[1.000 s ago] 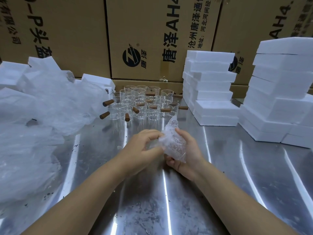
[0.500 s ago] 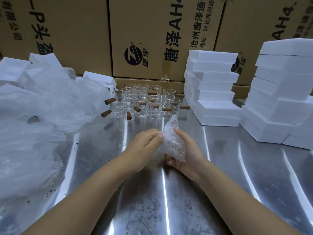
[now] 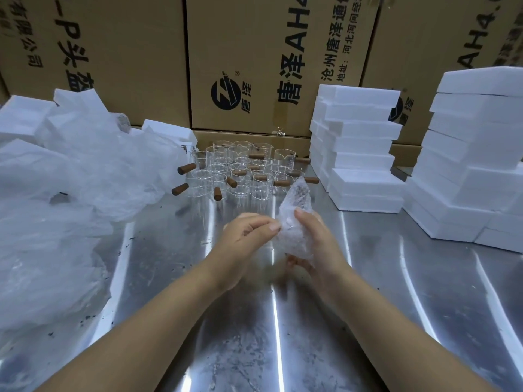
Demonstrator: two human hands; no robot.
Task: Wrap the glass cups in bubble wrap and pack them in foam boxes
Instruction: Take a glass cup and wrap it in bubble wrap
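A bubble-wrapped bundle [image 3: 294, 222] is held above the steel table [image 3: 396, 292] at mid-frame; the cup inside is hidden by the wrap. My right hand [image 3: 314, 241] cradles the bundle from below and the right, thumb on its top. My left hand [image 3: 243, 236] pinches the wrap's left edge with thumb and fingers. Behind them stand several clear glass cups [image 3: 240, 171] with brown wooden handles. White foam boxes are stacked at the back right [image 3: 359, 148] and the far right [image 3: 475, 154].
A big heap of clear plastic and bubble wrap [image 3: 65, 199] covers the table's left side, with foam pieces [image 3: 25, 117] behind it. Cardboard cartons [image 3: 254, 58] wall off the back. Dark specks lie on the steel near the heap.
Both hands stay on the bundle. My left fingers have shifted along the wrap's left edge, and the bundle's upper tip stands a little more upright.
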